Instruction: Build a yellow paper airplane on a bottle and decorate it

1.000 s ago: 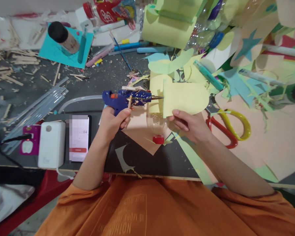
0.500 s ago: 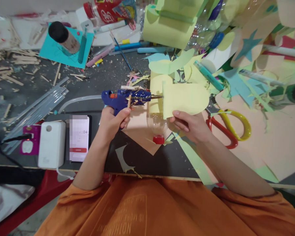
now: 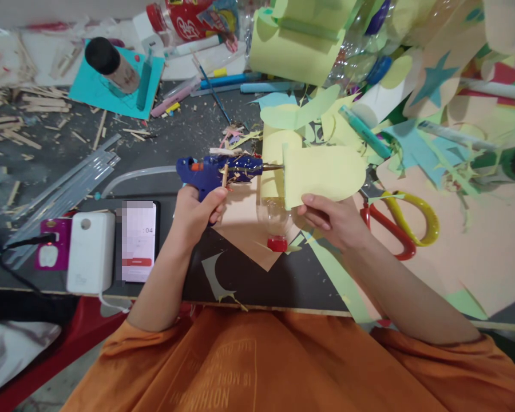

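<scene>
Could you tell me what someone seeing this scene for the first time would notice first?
At the centre, the left hand grips a blue glue gun whose nozzle meets the edge of a yellow paper piece, held from below by the right hand over a clear bottle with a red cap. To the right lie red and yellow scissors among paper scraps, and to the left a phone beside a white box.

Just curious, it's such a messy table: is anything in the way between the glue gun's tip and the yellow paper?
Nothing visible: the glue gun in the left hand has its nozzle right at the edge of the yellow paper, held by the right hand.
</scene>
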`<action>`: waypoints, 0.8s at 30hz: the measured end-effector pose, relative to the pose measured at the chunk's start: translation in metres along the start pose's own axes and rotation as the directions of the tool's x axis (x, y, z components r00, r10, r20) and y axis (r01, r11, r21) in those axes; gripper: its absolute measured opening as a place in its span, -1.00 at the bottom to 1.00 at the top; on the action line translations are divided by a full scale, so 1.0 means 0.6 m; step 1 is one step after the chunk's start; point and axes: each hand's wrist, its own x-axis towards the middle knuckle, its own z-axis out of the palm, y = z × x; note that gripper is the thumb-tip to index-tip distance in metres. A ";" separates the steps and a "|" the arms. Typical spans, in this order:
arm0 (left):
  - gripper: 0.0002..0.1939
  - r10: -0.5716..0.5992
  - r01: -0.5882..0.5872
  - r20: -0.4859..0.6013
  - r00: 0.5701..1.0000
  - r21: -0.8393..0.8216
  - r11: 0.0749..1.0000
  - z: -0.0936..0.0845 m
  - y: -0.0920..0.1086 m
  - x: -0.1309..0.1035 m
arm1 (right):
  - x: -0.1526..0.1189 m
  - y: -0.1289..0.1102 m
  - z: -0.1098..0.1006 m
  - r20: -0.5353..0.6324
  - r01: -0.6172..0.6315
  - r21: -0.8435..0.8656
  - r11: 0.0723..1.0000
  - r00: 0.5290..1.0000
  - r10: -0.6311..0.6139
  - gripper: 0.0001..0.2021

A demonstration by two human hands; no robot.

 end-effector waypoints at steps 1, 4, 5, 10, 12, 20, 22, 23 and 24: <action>-0.76 0.001 -0.001 -0.006 1.000 0.005 1.000 0.000 -0.001 0.000 | 0.000 0.000 0.000 0.003 -0.001 0.001 1.000 1.000 0.001 -0.66; -0.75 -0.007 0.008 -0.026 1.000 0.016 1.000 -0.001 -0.001 0.001 | -0.001 0.000 -0.001 0.014 0.004 0.000 1.000 1.000 -0.004 -0.66; -0.74 -0.008 0.008 -0.029 1.000 0.011 1.000 0.000 -0.001 0.001 | -0.001 0.000 -0.001 0.014 0.006 -0.003 1.000 1.000 -0.006 -0.66; -0.72 0.005 -0.005 -0.023 1.000 -0.004 1.000 0.000 0.000 0.000 | 0.000 0.002 -0.003 0.010 0.001 -0.003 1.000 1.000 -0.001 -0.66; -0.72 0.000 0.000 -0.029 1.000 0.002 1.000 -0.001 0.000 0.001 | 0.000 0.001 -0.003 0.026 -0.013 -0.001 1.000 1.000 0.013 -0.65; -0.68 0.023 -0.024 -0.027 0.999 -0.016 1.000 -0.003 -0.003 0.001 | -0.001 -0.001 -0.001 0.013 -0.004 -0.043 0.999 1.000 0.004 -0.64; -0.66 0.020 -0.020 -0.035 0.999 -0.021 1.000 -0.002 -0.002 0.001 | -0.002 -0.001 -0.001 0.005 0.002 -0.040 0.999 1.000 -0.002 -0.65; -0.65 0.015 -0.016 -0.041 0.999 -0.020 1.000 -0.001 -0.001 0.001 | -0.002 -0.001 -0.001 0.000 0.002 -0.040 0.999 1.000 -0.002 -0.65; -0.65 0.011 -0.012 -0.047 0.999 -0.019 1.000 -0.001 -0.001 0.001 | -0.002 0.000 -0.002 -0.005 0.001 -0.041 0.999 1.000 -0.001 -0.65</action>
